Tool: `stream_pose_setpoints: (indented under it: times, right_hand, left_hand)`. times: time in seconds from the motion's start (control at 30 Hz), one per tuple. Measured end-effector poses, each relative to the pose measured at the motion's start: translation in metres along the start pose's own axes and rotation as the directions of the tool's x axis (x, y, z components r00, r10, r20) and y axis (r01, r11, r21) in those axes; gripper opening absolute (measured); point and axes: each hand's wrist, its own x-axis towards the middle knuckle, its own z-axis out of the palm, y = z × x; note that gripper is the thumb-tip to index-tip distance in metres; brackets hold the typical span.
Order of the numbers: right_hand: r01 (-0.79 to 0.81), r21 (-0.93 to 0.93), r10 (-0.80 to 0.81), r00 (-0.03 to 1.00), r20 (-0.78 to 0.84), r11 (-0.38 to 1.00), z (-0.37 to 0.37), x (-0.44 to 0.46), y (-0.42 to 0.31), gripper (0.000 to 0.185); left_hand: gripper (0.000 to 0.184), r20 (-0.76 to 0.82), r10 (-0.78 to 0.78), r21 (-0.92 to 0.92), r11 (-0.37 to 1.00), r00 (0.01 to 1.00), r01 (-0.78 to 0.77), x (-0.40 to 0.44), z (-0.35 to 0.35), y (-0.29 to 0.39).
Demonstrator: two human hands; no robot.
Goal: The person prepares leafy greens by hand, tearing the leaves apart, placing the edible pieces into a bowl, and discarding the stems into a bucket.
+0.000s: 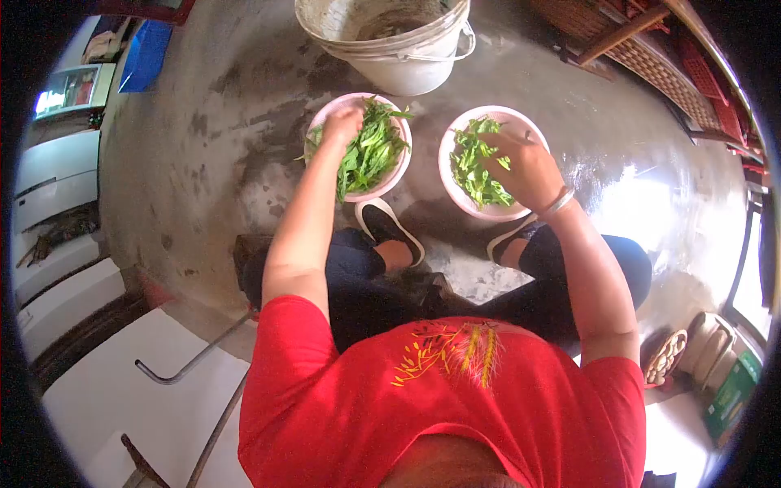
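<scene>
My left hand (343,127) is at the upper left rim of a pink bowl (394,177) heaped with long leafy greens (370,154). Its fingers are curled closed at the edge of the pile, though the leaves in its grasp are mostly hidden. Over a second pink bowl (446,167) on the right, my right hand (530,169) comes in from the side, a bracelet at its wrist. Its fingers and thumb look apart above shorter leafy pieces (476,167); the fingertips are partly hard to make out.
A dirty white bucket (407,69) with a wire handle stands beyond the bowls on the wet concrete floor (236,106). My shoes (389,229) are just below the bowls. Wooden and woven furniture (626,45) is at upper right, white drawers (61,163) at left.
</scene>
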Motion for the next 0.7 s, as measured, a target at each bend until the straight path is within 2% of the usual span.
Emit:
stream_pose_setpoints:
  times: [0.03, 0.1, 0.13, 0.17, 0.23, 0.33, 0.43, 0.47, 0.57, 0.6, 0.7]
  right_hand:
    - [0.015, 0.005, -0.015, 1.0, 0.016, 1.0, 0.001, 0.001, -0.001, 0.03]
    - [-0.001, -0.026, 0.002, 1.0, 0.022, 1.0, 0.002, 0.001, -0.002, 0.03]
    - [-0.038, -0.018, 0.039, 0.998, 0.042, 0.999, 0.002, 0.002, -0.002, 0.03]
    - [-0.075, -0.011, 0.076, 0.995, 0.063, 0.997, 0.002, 0.003, -0.002, 0.03]
    - [-0.116, 0.009, 0.115, 0.991, 0.07, 0.993, 0.003, 0.004, -0.002, 0.029]
    - [-0.137, 0.025, 0.134, 0.985, 0.112, 0.99, 0.004, 0.006, 0.004, 0.028]
    - [-0.199, 0.024, 0.193, 0.969, 0.155, 0.98, 0.003, 0.007, 0.005, 0.03]
    - [-0.196, 0.027, 0.189, 0.969, 0.159, 0.98, 0.004, 0.007, 0.007, 0.03]
    - [-0.18, 0.041, 0.172, 0.972, 0.157, 0.983, 0.002, 0.007, 0.007, 0.03]
    - [-0.174, 0.033, 0.168, 0.974, 0.153, 0.984, 0.002, 0.007, 0.008, 0.03]
    - [-0.15, 0.022, 0.145, 0.979, 0.141, 0.988, 0.001, 0.004, 0.008, 0.03]
  left_hand:
    - [0.021, -0.024, 0.007, 0.185, 0.983, 1.0, -0.003, 0.012, 0.004, -0.032]
    - [0.024, -0.015, 0.025, 0.421, 0.907, 1.0, -0.016, 0.014, 0.012, -0.06]
    - [0.02, -0.056, -0.013, 0.499, 0.866, 0.998, 0.039, 0.006, 0.015, -0.053]
    - [0.022, -0.045, 0.079, 0.617, 0.786, 0.996, -0.035, 0.002, 0.018, -0.048]
    - [0.032, -0.046, 0.128, 0.722, 0.69, 0.991, -0.056, -0.001, 0.026, -0.037]
    - [0.049, -0.063, 0.239, 0.793, 0.601, 0.969, -0.097, 0.014, 0.044, -0.036]
    - [0.057, -0.066, 0.119, 0.815, 0.58, 0.991, -0.015, 0.031, 0.061, -0.025]
    - [0.059, -0.118, 0.061, 0.804, 0.591, 0.991, 0.06, 0.038, 0.067, -0.029]
    - [0.051, -0.062, -0.174, 0.802, 0.578, 0.983, 0.153, 0.038, 0.068, -0.006]
    - [0.043, -0.041, -0.176, 0.821, 0.555, 0.984, 0.133, 0.04, 0.067, -0.007]
    - [0.038, -0.028, -0.04, 0.825, 0.564, 0.999, 0.046, 0.063, 0.052, -0.038]
